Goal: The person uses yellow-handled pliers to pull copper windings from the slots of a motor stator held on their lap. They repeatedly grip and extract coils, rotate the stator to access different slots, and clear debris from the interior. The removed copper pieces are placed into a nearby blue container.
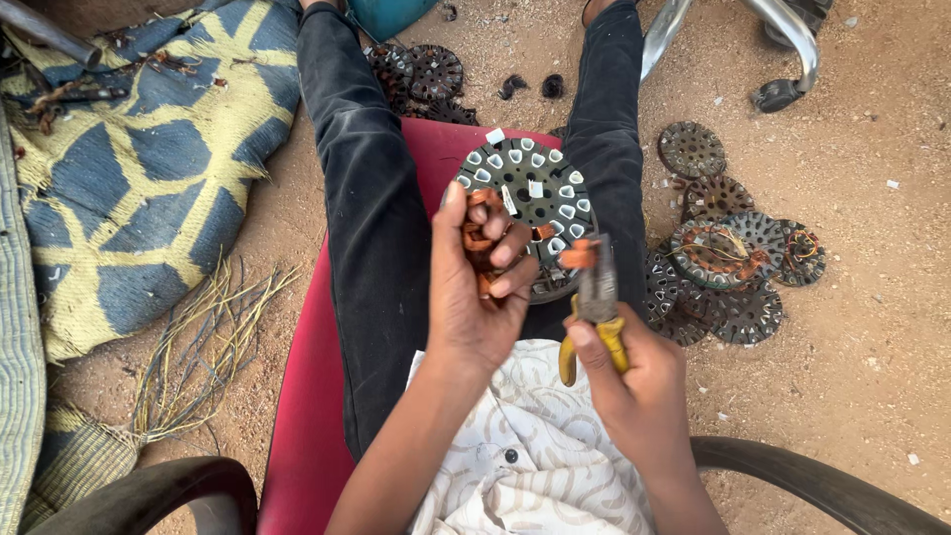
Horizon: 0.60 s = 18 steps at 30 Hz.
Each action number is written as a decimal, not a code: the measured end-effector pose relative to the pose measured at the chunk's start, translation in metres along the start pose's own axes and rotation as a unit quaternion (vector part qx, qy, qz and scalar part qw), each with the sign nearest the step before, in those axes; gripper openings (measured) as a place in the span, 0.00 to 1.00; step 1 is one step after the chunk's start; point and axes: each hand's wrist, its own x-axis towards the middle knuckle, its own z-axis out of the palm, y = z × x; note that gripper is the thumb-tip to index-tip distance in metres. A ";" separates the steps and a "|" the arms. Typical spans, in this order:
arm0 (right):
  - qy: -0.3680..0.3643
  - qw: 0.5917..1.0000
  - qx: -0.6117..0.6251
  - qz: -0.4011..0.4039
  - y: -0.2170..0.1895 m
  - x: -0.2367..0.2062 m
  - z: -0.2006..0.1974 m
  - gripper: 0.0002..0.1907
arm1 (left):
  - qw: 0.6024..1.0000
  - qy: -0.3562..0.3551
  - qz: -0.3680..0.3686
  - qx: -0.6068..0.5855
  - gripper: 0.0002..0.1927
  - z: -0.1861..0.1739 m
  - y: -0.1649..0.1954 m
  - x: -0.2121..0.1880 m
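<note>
Currently:
1. Left hand is raised over the lap, fingers curled around a bunch of orange-brown copper wire pieces; grip closed on them.
2. Right hand is clenched on the yellow handles of a pair of pliers, nose pointing up and away from the body.
3. Pliers tip pinches a small orange wire scrap, just beside the disc's right edge.
4. Round slotted motor stator disc lies between the knees on the red seat, partly hidden behind the left hand. White liners show in its slots.
5. Pile of similar rusty discs sits on the dirt floor to the right, well apart from the hands.
6. More discs lie farther out, between the legs.
7. Blue-and-yellow woven mat on the left; loose strands of wire beside it.
</note>
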 end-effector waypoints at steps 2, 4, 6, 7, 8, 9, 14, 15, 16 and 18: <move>-0.024 0.999 -0.021 -0.019 -0.008 0.000 0.001 0.14 | 0.999 0.007 0.025 -0.018 0.15 0.003 -0.009 -0.002; -0.027 0.995 -0.076 -0.057 -0.016 0.001 0.003 0.15 | 0.998 0.040 0.042 -0.024 0.15 0.006 -0.013 -0.001; -0.035 0.990 -0.110 -0.076 -0.024 0.004 0.005 0.15 | 0.994 0.100 0.046 -0.018 0.16 0.010 -0.013 0.000; -0.043 0.989 -0.117 -0.075 -0.027 0.005 0.005 0.15 | 0.994 0.094 0.047 -0.015 0.16 0.012 -0.012 -0.001; -0.050 0.988 -0.125 -0.073 -0.031 0.005 0.005 0.15 | 0.995 0.087 0.048 -0.012 0.15 0.014 -0.011 -0.001; -0.049 0.988 -0.126 -0.076 -0.035 0.006 0.005 0.14 | 0.996 0.080 0.049 -0.008 0.14 0.016 -0.011 -0.003; -0.059 0.991 -0.121 -0.027 -0.051 0.006 0.003 0.15 | 0.987 0.050 0.108 0.110 0.05 0.016 -0.011 -0.010; -0.066 0.991 -0.120 -0.006 -0.053 0.004 0.002 0.17 | 0.985 0.041 0.118 0.120 0.06 0.015 -0.011 -0.010; -0.073 0.990 -0.119 0.015 -0.055 0.002 0.001 0.19 | 0.982 0.047 0.109 0.145 0.07 0.013 -0.010 -0.009; -0.086 0.989 -0.114 0.026 -0.057 -0.001 -0.002 0.21 | 0.975 0.061 0.093 0.193 0.10 0.011 -0.010 -0.006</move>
